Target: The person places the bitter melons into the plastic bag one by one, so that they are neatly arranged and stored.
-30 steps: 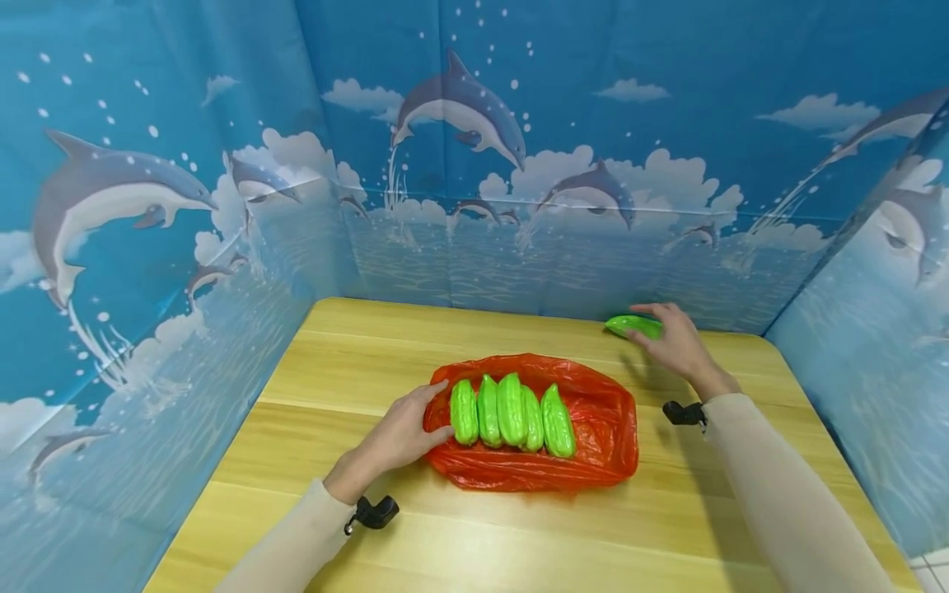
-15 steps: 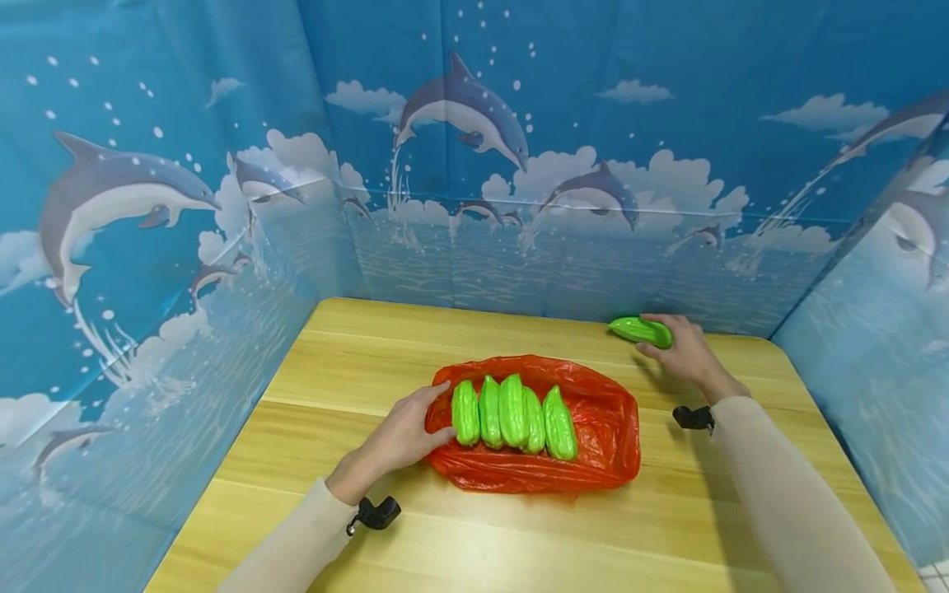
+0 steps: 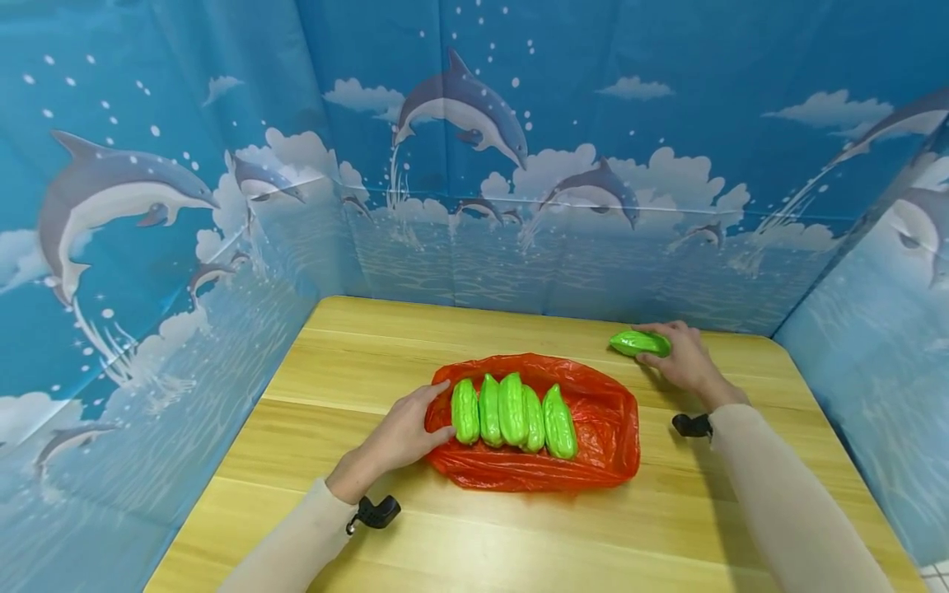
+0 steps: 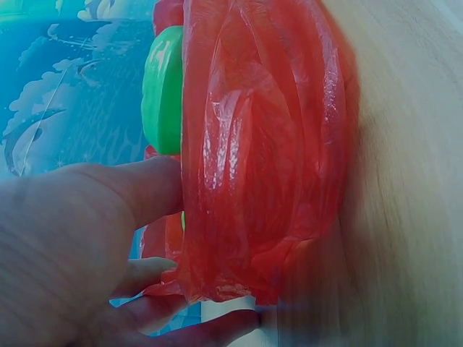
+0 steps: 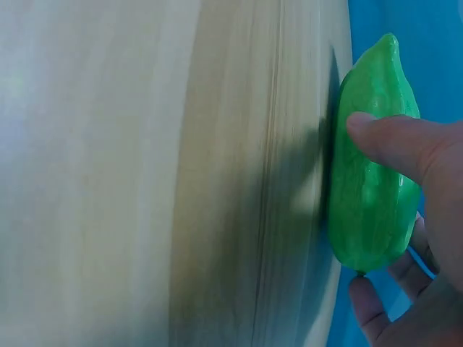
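Note:
A red plastic bag (image 3: 608,428) lies spread open on the table, with several glossy green bitter melons (image 3: 511,409) side by side in its left and middle part. My left hand (image 3: 400,424) holds the bag's left end; in the left wrist view its thumb (image 4: 155,189) reaches over the bag's edge. At the back right of the table, my right hand (image 3: 684,356) grips another bitter melon (image 3: 633,343), its pointed tip facing left. The right wrist view shows the thumb (image 5: 383,137) across this ridged bitter melon (image 5: 372,195) and the fingers on its other side.
The wooden table (image 3: 296,461) has a back edge against a blue dolphin-print curtain (image 3: 474,263), which also closes off both sides. Each wrist wears a small black camera, such as the left wrist camera (image 3: 376,512).
My right hand has closed round the bitter melon at the back and brought it slightly toward me. The left hand and the bag have stayed in place.

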A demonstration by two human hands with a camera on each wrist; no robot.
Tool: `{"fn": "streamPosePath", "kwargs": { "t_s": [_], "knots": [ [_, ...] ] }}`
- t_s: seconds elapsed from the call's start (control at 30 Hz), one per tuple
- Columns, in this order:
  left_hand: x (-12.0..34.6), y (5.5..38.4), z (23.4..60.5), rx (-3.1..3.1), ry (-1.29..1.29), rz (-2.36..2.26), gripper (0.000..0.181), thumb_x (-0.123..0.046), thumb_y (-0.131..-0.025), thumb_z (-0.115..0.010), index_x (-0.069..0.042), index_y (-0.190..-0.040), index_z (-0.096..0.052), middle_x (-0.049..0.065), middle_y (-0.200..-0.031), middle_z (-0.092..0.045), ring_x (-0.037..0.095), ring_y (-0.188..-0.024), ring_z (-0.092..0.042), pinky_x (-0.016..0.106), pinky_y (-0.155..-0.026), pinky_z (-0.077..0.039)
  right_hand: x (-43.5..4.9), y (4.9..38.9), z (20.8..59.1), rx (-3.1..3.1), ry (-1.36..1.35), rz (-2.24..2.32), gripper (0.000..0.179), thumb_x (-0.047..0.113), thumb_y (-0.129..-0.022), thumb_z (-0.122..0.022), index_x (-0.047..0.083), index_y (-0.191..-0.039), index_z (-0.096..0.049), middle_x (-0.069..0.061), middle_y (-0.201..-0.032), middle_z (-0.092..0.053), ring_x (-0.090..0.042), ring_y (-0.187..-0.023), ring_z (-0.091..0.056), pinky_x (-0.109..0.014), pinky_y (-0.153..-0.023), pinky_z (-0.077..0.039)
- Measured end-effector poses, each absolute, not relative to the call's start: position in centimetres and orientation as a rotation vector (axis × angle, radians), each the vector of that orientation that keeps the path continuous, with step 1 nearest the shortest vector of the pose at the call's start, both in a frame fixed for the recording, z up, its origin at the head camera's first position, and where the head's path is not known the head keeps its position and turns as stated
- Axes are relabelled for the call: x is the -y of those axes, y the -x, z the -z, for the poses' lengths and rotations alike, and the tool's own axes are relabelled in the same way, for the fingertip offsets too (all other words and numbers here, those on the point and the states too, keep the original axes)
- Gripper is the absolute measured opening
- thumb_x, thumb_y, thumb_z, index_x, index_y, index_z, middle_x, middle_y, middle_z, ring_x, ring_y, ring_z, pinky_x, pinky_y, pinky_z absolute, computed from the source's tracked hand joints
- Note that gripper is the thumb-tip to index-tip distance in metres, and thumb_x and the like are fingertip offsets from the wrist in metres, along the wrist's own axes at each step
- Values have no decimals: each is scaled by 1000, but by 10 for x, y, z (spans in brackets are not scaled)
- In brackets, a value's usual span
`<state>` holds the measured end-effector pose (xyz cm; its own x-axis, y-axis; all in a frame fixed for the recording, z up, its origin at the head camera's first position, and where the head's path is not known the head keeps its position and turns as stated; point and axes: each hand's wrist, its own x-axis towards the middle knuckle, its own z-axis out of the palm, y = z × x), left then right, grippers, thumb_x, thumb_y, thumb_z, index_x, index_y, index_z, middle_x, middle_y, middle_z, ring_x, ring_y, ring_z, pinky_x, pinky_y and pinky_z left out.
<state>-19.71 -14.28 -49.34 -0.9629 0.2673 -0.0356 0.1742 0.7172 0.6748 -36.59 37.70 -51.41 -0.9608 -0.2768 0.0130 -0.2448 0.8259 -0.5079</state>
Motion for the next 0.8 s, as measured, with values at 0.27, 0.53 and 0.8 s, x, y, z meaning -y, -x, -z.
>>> {"fn": "streamPosePath", "kwargs": {
  "t_s": [0.27, 0.53, 0.8],
  "knots": [
    [142, 197, 493, -2789, -348, -1074, 80, -24, -106, -87, -2, -174, -51, 24, -176, -57, 49, -164, -55, 66, -136, -47, -378, 359, 513, -2975, 451, 826, 61, 21, -111, -82, 5, -167, -61, -46, -158, -49, -67, -143, -42, -88, -112, -40],
    [140, 199, 496, -2797, -368, -1075, 80, -26, -105, -88, -3, -173, -52, 23, -175, -58, 49, -162, -57, 66, -135, -49, -380, 352, 511, -2969, 448, 875, 63, 26, -112, -81, 6, -168, -59, -42, -162, -53, -66, -146, -43, -84, -112, -42],
    [141, 198, 496, -2795, -368, -1056, 80, -27, -106, -87, -3, -174, -52, 23, -176, -58, 48, -164, -56, 65, -136, -47, -380, 341, 507, -2986, 455, 913, 64, 32, -114, -78, 7, -170, -58, -38, -162, -58, -63, -147, -47, -80, -110, -44]
  ]
}}
